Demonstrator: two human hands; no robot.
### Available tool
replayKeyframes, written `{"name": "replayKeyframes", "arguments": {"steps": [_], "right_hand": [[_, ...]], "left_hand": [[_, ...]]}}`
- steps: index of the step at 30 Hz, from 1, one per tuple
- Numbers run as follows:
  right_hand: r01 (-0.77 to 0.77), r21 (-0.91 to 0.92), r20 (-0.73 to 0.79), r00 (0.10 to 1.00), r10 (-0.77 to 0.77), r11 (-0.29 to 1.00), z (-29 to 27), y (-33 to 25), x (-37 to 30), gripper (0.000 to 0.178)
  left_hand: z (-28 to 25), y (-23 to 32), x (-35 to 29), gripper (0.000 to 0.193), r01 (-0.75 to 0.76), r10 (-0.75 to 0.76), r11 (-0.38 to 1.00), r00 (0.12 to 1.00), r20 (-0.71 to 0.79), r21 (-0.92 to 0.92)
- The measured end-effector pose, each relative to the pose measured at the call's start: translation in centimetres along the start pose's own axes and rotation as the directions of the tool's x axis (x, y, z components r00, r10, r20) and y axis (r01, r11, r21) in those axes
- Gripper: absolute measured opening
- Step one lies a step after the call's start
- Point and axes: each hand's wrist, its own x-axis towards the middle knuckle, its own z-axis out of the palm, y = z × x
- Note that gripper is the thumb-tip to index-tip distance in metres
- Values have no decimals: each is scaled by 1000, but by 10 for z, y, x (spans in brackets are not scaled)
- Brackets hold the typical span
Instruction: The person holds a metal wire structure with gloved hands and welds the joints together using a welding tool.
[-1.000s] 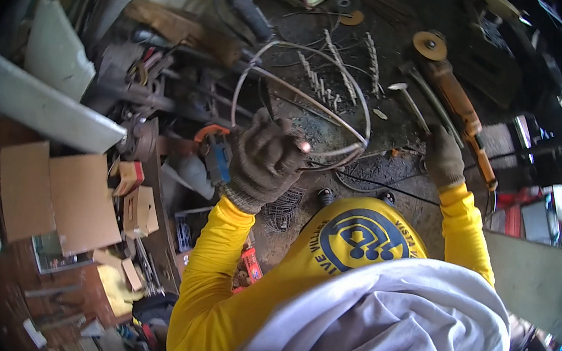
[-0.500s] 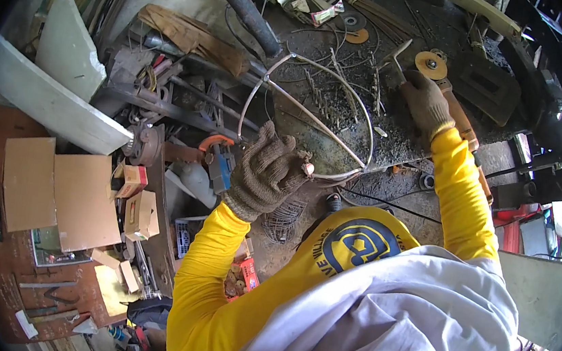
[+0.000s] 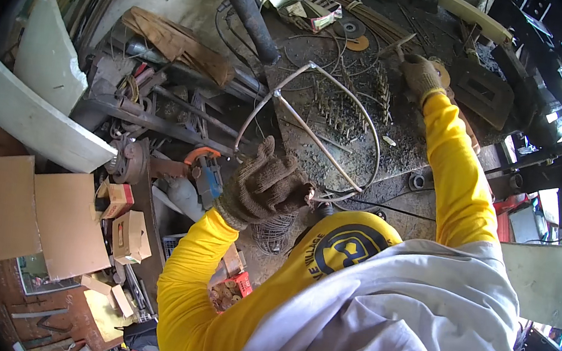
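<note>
A round frame of bent metal rod with a straight crossbar (image 3: 319, 143) stands tilted over the near edge of the dark worktop. My left hand (image 3: 263, 186), in a brown knit glove, is closed around the frame's lower left part, palm turned up and fingers curled. The rod inside that grip is mostly hidden. Over the worktop's right side, my gloved right hand (image 3: 421, 77) is wrapped around the handle of a chipping hammer (image 3: 397, 46), its thin head pointing up and away. The hammer does not touch the frame.
Welding stubs (image 3: 382, 90) and grit litter the worktop (image 3: 398, 164). An upright steel pipe (image 3: 250, 21) rises behind the frame. A grinding disc (image 3: 358, 43) and an opened box (image 3: 305, 7) lie at the back. Left are scrap metal, a blue-and-orange tool (image 3: 206, 174) and cardboard (image 3: 70, 222).
My right hand has moved away and slightly left with the hammer, whose head has turned. The frame, still in my left hand, has shifted slightly in the picture, as has the whole view.
</note>
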Motion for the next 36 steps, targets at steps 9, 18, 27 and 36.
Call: {"name": "replayKeyframes", "arguments": {"steps": [9,18,27,36], "right_hand": [[215,35,-7,977,-215,976,-13,-66,-90,50],[-209,869,335,915,-225,448,-22,-70,-201,41],[-79,978,173,830,-531,195,-25,-13,-220,39],[-51,975,170,796,-581,215,-21,-1,-222,39]], "left_hand": [[8,-1,-14,36,29,-24,997,998,64,-67],[18,-3,29,32,-330,297,925,937,184,186],[31,16,62,62,186,-193,981,967,-164,-58],[37,30,99,37,339,-367,919,922,-125,-200]]}}
